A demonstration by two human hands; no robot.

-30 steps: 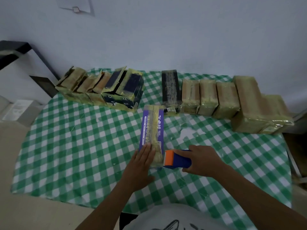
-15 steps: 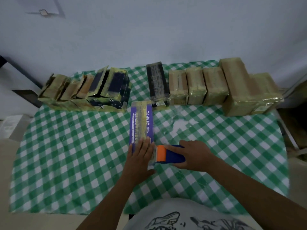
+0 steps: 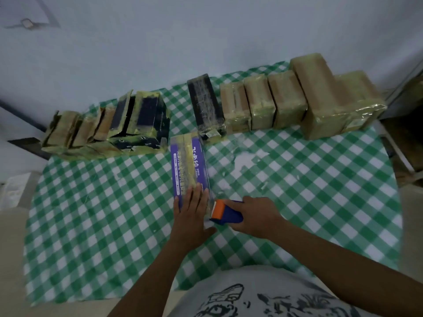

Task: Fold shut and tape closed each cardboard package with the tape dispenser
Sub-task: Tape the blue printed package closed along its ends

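A long purple package [image 3: 186,167] lies lengthwise in the middle of the table, with a yellowish tape strip along its top. My left hand [image 3: 191,210] presses flat on its near end, fingers spread. Right beside it, my right hand [image 3: 254,216] grips the blue and orange tape dispenser [image 3: 225,211], whose orange end touches the package's near right corner. A clear strip of tape runs along the package's right side.
Open, untaped packages [image 3: 109,131] stand in a row at the back left. Taped brown packages [image 3: 286,101] and one black package [image 3: 206,104] line the back right. A green checked cloth [image 3: 309,191] covers the table; a wall stands behind.
The camera has tilted and shifted, so the scene sits differently in frame. Both hands stay at the package's near end, the dispenser still against its corner.
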